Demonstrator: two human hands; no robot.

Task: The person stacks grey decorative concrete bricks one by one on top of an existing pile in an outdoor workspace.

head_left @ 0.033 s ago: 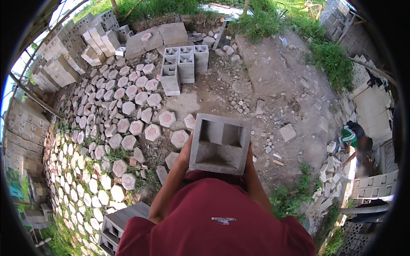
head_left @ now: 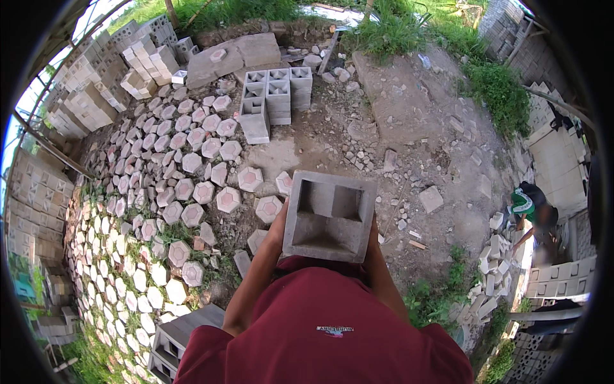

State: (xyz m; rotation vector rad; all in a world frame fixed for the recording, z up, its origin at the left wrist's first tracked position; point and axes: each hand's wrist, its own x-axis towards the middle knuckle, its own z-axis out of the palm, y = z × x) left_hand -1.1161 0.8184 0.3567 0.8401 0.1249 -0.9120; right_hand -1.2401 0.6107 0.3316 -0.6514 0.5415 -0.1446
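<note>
Concrete block (head_left: 329, 216), grey, squarish, angular recesses, held between left hand (head_left: 277, 226) and right hand (head_left: 373, 243)

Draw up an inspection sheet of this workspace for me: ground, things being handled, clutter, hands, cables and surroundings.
Ground: bare dirt, uneven and strewn with small stones; hexagonal paving stones cover the left side.
Things handled: a hollow concrete block is held up in front of the body; a group of similar blocks stands on the ground ahead.
Clutter: a heap of broken pieces at right.
Hands: left hand and right hand grip opposite sides of the held block; fingers mostly hidden.
Cables: nothing seen.
Surroundings: stacked blocks at far left, grass beyond, another person bending beside the heap.
</note>
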